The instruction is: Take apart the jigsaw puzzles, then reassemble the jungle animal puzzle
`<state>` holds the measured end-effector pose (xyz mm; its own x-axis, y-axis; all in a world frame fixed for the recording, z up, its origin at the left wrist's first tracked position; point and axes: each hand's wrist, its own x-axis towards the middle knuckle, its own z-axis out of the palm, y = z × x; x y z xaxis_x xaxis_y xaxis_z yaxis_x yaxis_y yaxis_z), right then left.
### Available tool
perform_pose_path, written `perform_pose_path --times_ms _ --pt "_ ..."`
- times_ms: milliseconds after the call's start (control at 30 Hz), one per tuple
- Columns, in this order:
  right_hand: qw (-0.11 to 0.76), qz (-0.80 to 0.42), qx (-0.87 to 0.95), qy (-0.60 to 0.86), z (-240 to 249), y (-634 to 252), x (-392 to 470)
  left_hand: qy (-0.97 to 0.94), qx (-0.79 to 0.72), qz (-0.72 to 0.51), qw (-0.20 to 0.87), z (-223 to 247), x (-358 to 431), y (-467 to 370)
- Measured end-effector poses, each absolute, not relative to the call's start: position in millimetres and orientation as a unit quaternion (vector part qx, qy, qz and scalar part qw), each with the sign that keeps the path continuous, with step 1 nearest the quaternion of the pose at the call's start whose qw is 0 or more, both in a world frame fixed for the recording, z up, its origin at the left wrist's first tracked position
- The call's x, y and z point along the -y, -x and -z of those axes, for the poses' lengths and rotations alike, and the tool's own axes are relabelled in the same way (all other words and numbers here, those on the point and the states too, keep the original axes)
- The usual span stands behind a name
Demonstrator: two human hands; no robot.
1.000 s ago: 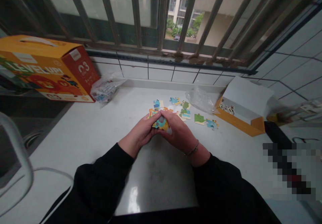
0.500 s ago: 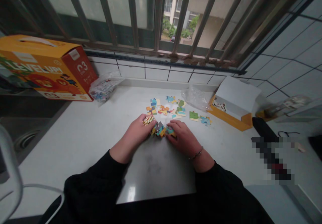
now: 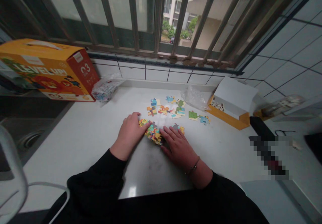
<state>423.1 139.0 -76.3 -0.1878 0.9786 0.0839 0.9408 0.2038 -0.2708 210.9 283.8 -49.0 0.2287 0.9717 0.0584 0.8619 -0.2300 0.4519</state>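
White surface [image 3: 88, 146] spans the frame; sleeves cover its near edge. Orange carton [image 3: 47, 71], upper left, is cut off by the frame edge; front reads "LEVEL UP!", red side panel "03"; smaller print illegible. Open box [image 3: 227, 116], right of centre, holds patterned contents not identifiable. Pixelated patch [image 3: 269, 155], lower right, conceals whatever lies there. Left hand [image 3: 127, 133], centre: fingers extended close together, thumb laid on the puzzle pile [image 3: 154, 134]. Right hand [image 3: 177, 146]: fingers extended, slightly bent, touching the pile's right side. Undersides of both hands are hidden; whether either grips anything cannot be told. Filled plastic bag [image 3: 107, 89] beside the carton: contents indistinct. Puzzle pile sits between the hands, partly covered. Loose puzzle pieces [image 3: 193, 115] lie beyond it.
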Motion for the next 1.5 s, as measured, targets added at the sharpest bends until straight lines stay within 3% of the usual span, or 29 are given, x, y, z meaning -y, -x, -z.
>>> perform_pose_path --times_ms 167,400,633,800,933,1167,1500 --pt "0.049 -0.072 0.731 0.677 76 -433 -126 -0.852 -0.480 -0.194 0.081 55 -278 -213" --pt "0.012 -0.046 0.627 0.778 90 -458 -102 -0.919 -0.385 -0.067 0.058 75 -244 -230" --pt "0.143 0.064 0.542 0.825 105 -477 -88 -0.927 -0.359 -0.060 0.091 80 -211 -256" --pt "0.206 0.067 0.697 0.683 99 -461 -79 -0.943 -0.309 -0.075 0.102 89 -195 -266" --pt "0.183 0.011 0.770 0.611 99 -442 -61 -0.951 -0.284 -0.056 0.106 85 -190 -254" --pt "0.101 -0.049 0.774 0.624 89 -434 -45 -0.939 -0.333 -0.024 0.085 77 -176 -207" --pt "0.115 -0.016 0.695 0.710 89 -430 -100 -0.907 -0.417 -0.042 0.038 80 -167 -141"
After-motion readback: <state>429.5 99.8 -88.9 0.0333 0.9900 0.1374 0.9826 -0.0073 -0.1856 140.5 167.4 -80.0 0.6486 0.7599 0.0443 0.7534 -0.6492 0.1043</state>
